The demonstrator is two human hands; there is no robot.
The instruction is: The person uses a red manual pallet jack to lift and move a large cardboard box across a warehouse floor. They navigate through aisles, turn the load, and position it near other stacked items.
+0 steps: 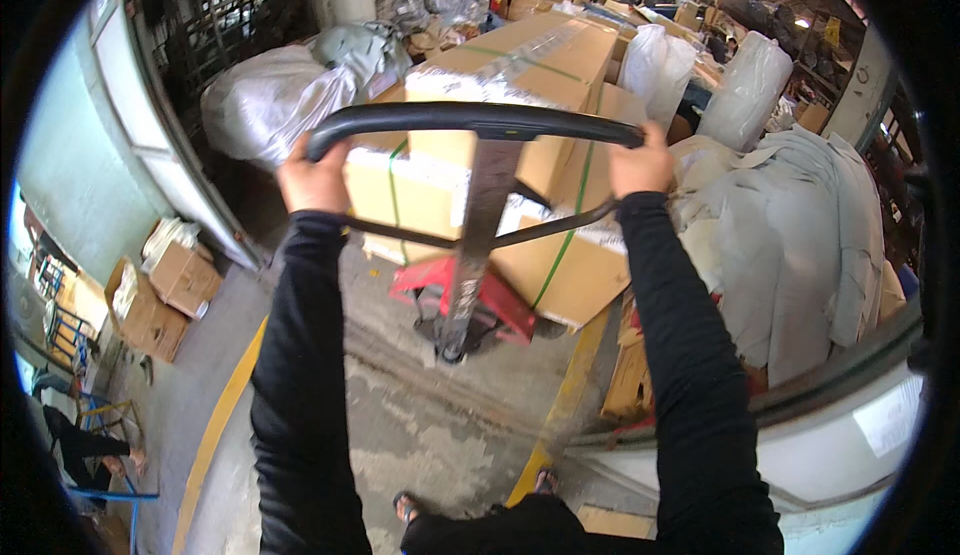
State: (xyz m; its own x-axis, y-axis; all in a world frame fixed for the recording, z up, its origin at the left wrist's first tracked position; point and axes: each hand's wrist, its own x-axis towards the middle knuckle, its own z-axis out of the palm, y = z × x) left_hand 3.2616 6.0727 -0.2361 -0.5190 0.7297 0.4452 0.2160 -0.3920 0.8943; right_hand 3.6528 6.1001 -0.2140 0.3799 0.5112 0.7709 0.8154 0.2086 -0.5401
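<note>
Both arms, in long black sleeves, reach forward to the black looped handle [440, 118] of a red pallet jack [500, 305]. My left hand [315, 177] is wrapped round the handle's left corner, and my right hand [641, 165] grips its right corner. From the handle a worn metal shaft [478, 215] runs down to the jack's red body and a small wheel near the floor. Just beyond stand large brown cardboard boxes [560, 60], stacked and bound with green straps. They hide the jack's forks and whatever lies beneath the load.
Plastic-wrapped bundles [265, 100] lie left of the boxes; a grey-white covered heap [785, 225] rises at right. Open cartons [180, 280] sit by the left wall. Yellow lines [222, 425] mark the concrete floor. A door track [800, 405] curves at right. Someone's legs [85, 445] show far left.
</note>
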